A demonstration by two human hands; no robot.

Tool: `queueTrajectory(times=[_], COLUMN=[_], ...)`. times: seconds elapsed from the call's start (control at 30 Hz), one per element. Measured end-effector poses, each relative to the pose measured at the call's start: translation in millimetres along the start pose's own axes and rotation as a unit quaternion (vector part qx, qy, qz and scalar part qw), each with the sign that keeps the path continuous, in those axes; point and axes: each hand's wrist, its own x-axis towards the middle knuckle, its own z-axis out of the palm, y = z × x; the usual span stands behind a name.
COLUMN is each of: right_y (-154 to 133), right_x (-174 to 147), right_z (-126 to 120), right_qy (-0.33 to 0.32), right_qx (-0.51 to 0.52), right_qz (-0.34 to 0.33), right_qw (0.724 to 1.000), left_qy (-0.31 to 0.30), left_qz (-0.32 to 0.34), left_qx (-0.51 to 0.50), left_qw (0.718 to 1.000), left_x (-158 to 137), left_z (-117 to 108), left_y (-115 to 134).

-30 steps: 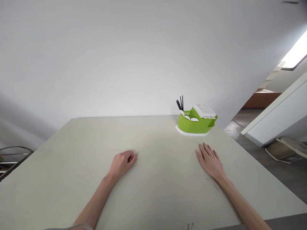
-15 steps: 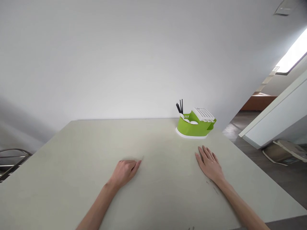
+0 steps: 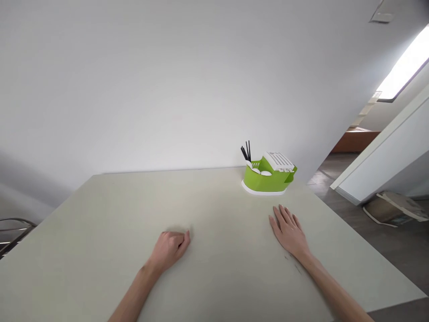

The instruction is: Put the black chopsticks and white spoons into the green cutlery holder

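My left hand rests on the pale table as a loose fist, its fingers curled under and the thumb along the side. No object shows in it, though the palm faces down out of sight. On the right, my right hand lies flat, palm down, with its fingers stretched out and slightly apart. Just beyond those fingertips stands a green cutlery holder with a white base and a white slotted top. Black chopsticks stick up from its left end, and several white rounded pieces show inside.
A plain pale wall runs along the table's far edge. Part of a metal rack shows at the left. Beyond the right edge, a taped box sits on the dark floor near a white panel.
The whole view has shifted and tilted slightly, so everything sits a little further left, with the left side lower. Both hands keep their pose and place on the table.
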Motion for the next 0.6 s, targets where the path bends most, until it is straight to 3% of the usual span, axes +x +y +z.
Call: queueTrajectory(times=[0.3, 0.6], right_y=[-3.1, -5.2], right_x=[-0.2, -0.4], right_z=[-4.9, -8.0], right_qy=[-0.004, 0.001], right_qx=[0.005, 0.011], right_qz=[0.001, -0.001], right_qw=[1.0, 1.0], left_qy=[0.009, 0.07], left_qz=[0.011, 0.087], left_qx=[0.015, 0.05], left_qw=[1.0, 0.993], left_x=[-0.2, 0.9], left_z=[0.3, 5.5], left_y=[-0.3, -7.7])
